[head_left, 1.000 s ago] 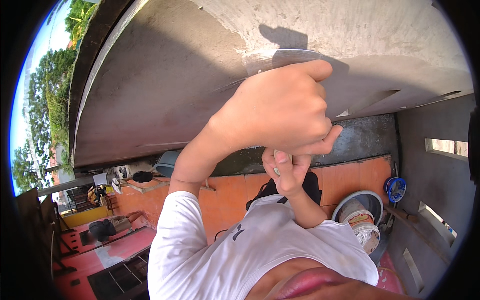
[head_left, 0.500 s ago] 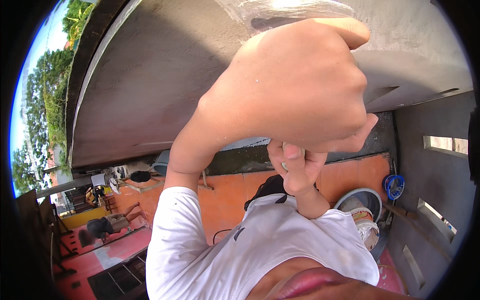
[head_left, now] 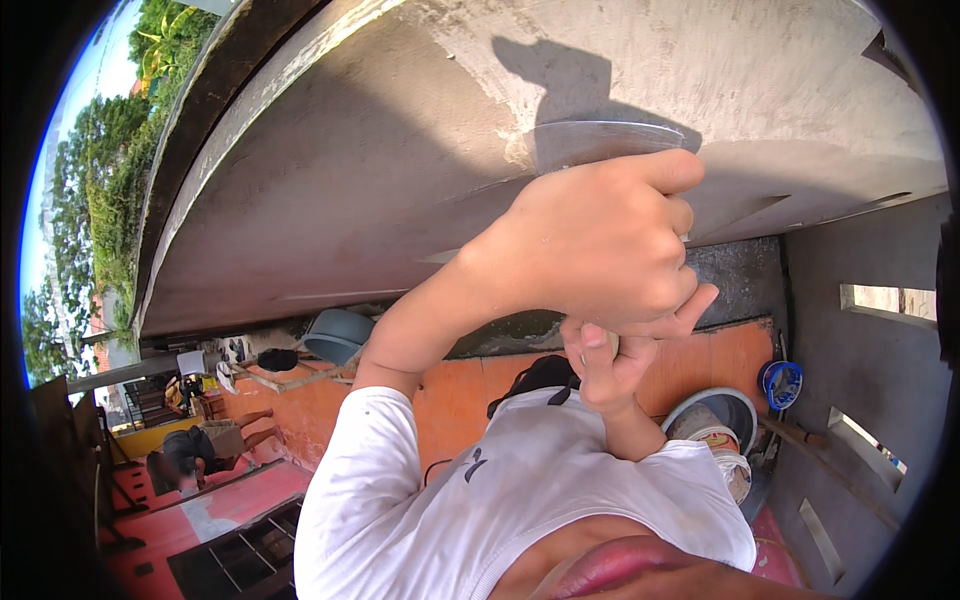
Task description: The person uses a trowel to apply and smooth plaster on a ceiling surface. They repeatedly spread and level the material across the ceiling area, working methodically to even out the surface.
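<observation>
My left hand (head_left: 610, 245), its back toward me, is closed round a wide, thin metal scraper blade (head_left: 590, 146) whose edge lies against or close to the grey plastered surface (head_left: 380, 150). Most of the blade is hidden behind the knuckles. Just below, my right hand (head_left: 605, 365) is closed, thumb up, on a pale end that looks like the scraper's handle; the left hand partly covers it. The hand and tool cast a dark shadow (head_left: 560, 75) on the sunlit part of the plaster.
A grey-blue basin (head_left: 335, 336) stands on the orange floor (head_left: 460, 375) at left. At right are a large tub (head_left: 745, 405), a stained bucket (head_left: 735, 470), a blue pail (head_left: 782, 384) and a slotted grey wall (head_left: 850, 350). Another person (head_left: 200, 450) is far left.
Both hands have moved down and away from the upper surface in the picture, the left one most. More of the scraper blade and its shadow now shows.
</observation>
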`<action>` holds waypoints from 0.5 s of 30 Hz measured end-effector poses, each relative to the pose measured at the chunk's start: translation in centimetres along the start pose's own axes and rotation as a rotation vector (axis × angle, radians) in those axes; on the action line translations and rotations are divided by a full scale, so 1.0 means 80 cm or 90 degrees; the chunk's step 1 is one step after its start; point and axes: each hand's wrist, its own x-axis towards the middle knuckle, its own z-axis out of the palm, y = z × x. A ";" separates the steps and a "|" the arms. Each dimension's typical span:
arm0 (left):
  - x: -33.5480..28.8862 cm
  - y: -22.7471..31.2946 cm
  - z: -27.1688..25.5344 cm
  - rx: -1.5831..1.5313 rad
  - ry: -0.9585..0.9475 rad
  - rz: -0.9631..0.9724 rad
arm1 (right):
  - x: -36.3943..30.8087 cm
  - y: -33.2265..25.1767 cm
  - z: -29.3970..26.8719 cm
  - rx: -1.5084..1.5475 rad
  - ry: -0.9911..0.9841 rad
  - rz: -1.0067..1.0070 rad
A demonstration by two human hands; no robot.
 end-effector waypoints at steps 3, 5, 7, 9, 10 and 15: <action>0.018 -0.009 -0.026 0.029 -0.016 0.021 | -0.003 0.017 0.001 -0.074 0.025 -0.024; 0.027 -0.011 -0.043 -0.009 -0.024 0.029 | -0.004 0.028 -0.003 -0.139 0.028 -0.051; 0.030 -0.013 -0.044 -0.029 -0.018 0.031 | -0.001 0.012 0.002 -0.103 0.023 -0.049; 0.007 -0.004 -0.018 -0.031 0.000 0.006 | 0.001 -0.001 -0.002 -0.078 -0.020 -0.012; 0.000 -0.001 -0.012 -0.015 0.016 -0.013 | 0.001 -0.007 0.000 -0.058 -0.024 0.007; 0.011 -0.004 -0.017 -0.040 0.025 -0.013 | 0.008 -0.019 0.011 -0.007 0.039 -0.029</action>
